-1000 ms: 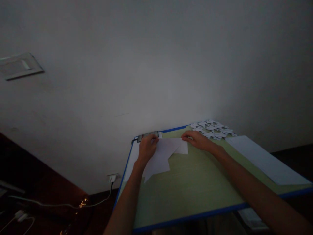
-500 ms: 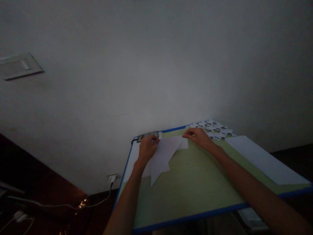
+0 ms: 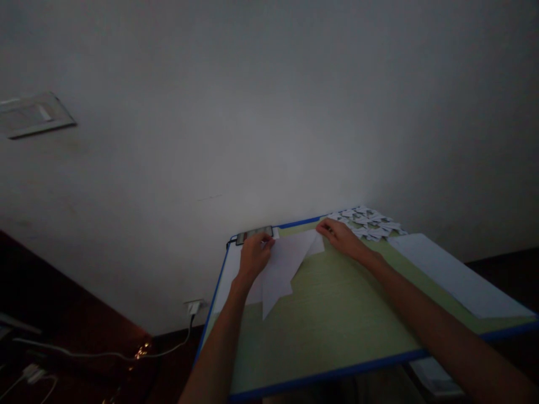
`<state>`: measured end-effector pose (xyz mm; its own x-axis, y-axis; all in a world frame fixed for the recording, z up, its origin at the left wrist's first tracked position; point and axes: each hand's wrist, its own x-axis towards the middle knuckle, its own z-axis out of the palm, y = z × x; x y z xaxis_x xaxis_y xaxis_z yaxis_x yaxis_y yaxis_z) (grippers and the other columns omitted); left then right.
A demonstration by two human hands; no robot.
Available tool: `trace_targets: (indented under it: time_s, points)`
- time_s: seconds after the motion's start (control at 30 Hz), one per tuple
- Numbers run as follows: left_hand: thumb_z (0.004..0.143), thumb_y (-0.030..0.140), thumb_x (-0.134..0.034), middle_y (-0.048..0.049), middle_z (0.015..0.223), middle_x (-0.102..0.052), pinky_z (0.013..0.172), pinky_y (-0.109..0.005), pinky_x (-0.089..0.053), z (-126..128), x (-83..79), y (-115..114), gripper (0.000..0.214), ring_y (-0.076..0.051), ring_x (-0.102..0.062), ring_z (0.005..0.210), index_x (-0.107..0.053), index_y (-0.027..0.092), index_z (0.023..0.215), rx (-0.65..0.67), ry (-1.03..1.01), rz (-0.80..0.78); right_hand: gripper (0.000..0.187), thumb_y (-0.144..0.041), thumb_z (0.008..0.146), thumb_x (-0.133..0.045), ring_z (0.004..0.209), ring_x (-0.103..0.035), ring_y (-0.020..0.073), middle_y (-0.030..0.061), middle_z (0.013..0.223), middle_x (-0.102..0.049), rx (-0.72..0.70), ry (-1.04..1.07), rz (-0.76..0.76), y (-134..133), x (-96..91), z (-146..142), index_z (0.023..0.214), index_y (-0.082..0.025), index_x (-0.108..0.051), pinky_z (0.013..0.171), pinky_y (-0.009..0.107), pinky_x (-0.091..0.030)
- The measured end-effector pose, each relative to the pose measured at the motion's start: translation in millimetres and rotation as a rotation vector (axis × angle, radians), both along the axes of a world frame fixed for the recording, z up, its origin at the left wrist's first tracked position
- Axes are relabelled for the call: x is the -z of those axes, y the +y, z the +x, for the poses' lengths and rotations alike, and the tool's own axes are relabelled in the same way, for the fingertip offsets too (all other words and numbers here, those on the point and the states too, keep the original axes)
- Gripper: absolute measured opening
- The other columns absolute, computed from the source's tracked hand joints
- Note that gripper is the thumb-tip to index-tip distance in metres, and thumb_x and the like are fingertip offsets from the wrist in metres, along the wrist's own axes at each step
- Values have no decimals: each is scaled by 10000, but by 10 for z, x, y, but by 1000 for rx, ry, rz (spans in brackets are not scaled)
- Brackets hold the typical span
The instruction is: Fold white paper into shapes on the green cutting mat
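Observation:
A white sheet of paper (image 3: 283, 268), partly folded into a point, lies near the far edge of a green table (image 3: 328, 320). My left hand (image 3: 254, 256) rests on the sheet's left top corner with fingers curled and pressed onto it. My right hand (image 3: 340, 235) presses down on the sheet's right top corner, fingers together and low on the paper.
A heap of several small folded white paper pieces (image 3: 367, 221) sits at the table's far right corner. A stack of white sheets (image 3: 450, 274) lies along the right edge. A small dark flat object (image 3: 254, 233) lies at the far edge. Left on the floor are a wall socket (image 3: 194, 306) and cables.
The right top flap of the sheet has been folded further toward the middle, making the shape narrower. My right hand shifted slightly toward the far edge. My left hand stayed in place.

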<state>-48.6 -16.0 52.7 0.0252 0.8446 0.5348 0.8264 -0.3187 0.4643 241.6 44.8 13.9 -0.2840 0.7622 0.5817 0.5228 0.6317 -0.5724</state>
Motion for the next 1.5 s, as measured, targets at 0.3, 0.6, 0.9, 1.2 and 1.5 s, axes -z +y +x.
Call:
trace_targets:
  time_s: [0.3,0.6,0.9,1.2,1.5]
  points:
    - [784,398,-708,-56,841,-727,678,-275,-502,98,-52,-107,277,-186,-665,773,-725,169,937,443,-295,-434,303,-468,916,-556,783,-642,206,60,854,-723,-88,196,-130,-66,-78,-118,907,-195,-687,702,322,-501]
    - [787,508,-716,-28,730,-706,517,-219,-413,82,-127,-197,351,-140,-604,589,-690,178,902,467,-304,-689,356,-481,860,-647,733,-652,195,52,856,-739,-135,269,-190,-144,-106,-197,1074,-205,-720,659,314,-508]
    - [760,445,-747,-10,740,-681,527,-203,-404,117,-88,-163,360,-126,-607,607,-610,181,962,338,-601,-570,473,-415,877,-633,873,-667,221,103,1060,-697,37,347,-171,-29,20,-182,1298,-209,-571,733,362,-545]
    - [740,350,-753,-4,772,-686,563,-224,-477,211,-79,-185,500,-156,-653,684,-552,224,1180,335,-696,-519,252,-358,966,-585,1056,-621,250,108,1112,-651,-54,-1,208,-328,-158,-283,1166,-234,-679,968,439,-487]
    - [846,458,-639,-122,1014,-687,545,-295,-583,234,-130,-173,407,-185,-698,719,-690,123,1071,300,-854,-388,501,-482,891,-700,1076,-606,268,118,1135,-677,-234,-182,370,-618,-270,-410,1298,-201,-617,948,442,-477]
